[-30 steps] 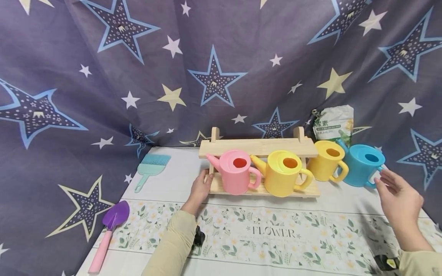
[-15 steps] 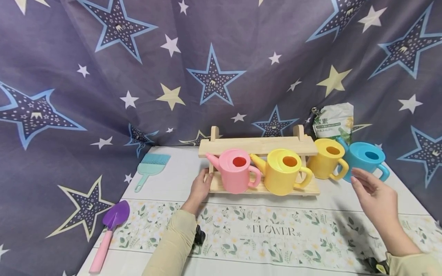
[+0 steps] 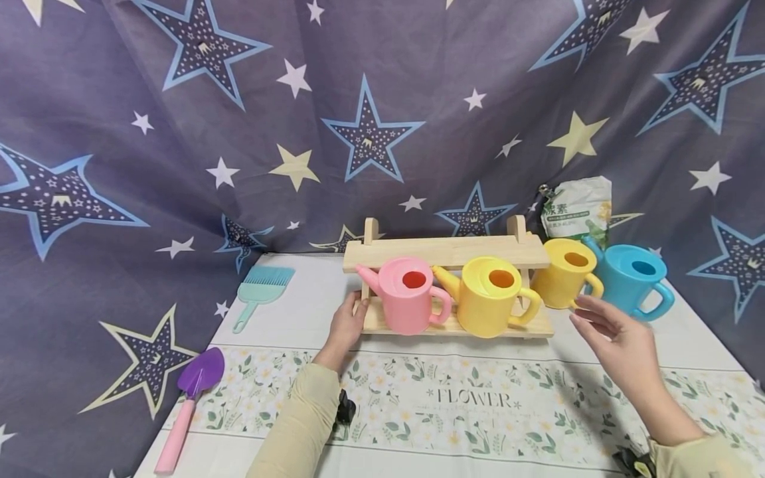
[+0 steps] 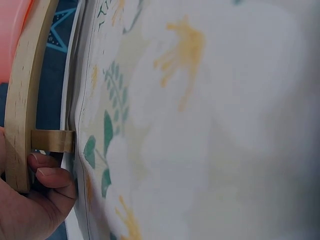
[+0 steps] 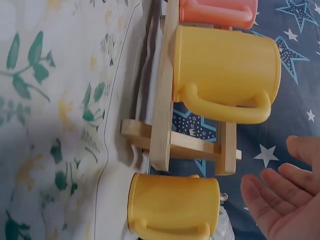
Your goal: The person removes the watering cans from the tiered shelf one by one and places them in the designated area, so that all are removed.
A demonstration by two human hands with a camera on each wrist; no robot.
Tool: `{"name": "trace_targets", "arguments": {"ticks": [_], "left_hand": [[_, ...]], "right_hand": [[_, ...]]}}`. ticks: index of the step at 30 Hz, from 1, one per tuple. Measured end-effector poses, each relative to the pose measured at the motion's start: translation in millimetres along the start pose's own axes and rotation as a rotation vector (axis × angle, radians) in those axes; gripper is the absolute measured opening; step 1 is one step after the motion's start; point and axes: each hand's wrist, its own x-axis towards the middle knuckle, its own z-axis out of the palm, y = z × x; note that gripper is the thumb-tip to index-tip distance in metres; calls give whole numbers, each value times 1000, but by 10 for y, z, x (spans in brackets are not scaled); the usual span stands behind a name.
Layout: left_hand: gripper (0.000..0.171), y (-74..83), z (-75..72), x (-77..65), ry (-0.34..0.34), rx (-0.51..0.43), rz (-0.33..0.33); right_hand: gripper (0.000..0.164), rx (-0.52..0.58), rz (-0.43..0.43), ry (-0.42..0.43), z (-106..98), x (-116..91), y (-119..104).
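Note:
My left hand (image 3: pixel 348 324) grips the left end of the lower board of a small two-tier wooden rack (image 3: pixel 442 253). In the left wrist view its fingers (image 4: pixel 55 179) curl beneath the board (image 4: pixel 22 115). A pink watering can (image 3: pixel 406 299) and a yellow watering can (image 3: pixel 485 302) stand on that lower board, spouts to the left. Off the rack's right end stand a second yellow watering can (image 3: pixel 556 282) and a blue watering can (image 3: pixel 633 275). My right hand (image 3: pixel 624 345) hovers in front of these two, its fingers loosely bent and holding nothing.
A purple-bladed trowel (image 3: pixel 191 401) with a pink handle and a mint dustpan-shaped brush (image 3: pixel 263 292) lie on the left. Behind the right-hand cans stands a white bag (image 3: pixel 578 209). A starry curtain (image 3: pixel 370 53) hangs close behind the table.
My right hand has left the blue watering can's handle and moved left, in front of the second yellow can. The left hand keeps its grip on the rack.

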Motion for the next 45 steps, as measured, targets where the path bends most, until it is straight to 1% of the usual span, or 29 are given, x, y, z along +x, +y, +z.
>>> {"name": "trace_targets", "arguments": {"ticks": [8, 12, 17, 23, 36, 45], "left_hand": [[37, -8, -3, 7, 0, 2, -3], [37, -19, 7, 6, 0, 1, -3], [37, -10, 15, -1, -3, -5, -6], [37, 6, 19, -4, 1, -13, -10], [37, -2, 9, -1, -3, -11, -12], [37, -26, 5, 8, -1, 2, -14]], "right_hand": [[40, 52, 1, -72, 108, 0, -12], [39, 78, -3, -112, 172, 9, -9], [39, 76, 6, -142, 226, 26, -41], [42, 75, 23, -167, 270, 52, -81], [48, 88, 74, -216, 352, 72, -89], [48, 102, 77, -215, 425, 97, -47]]}}
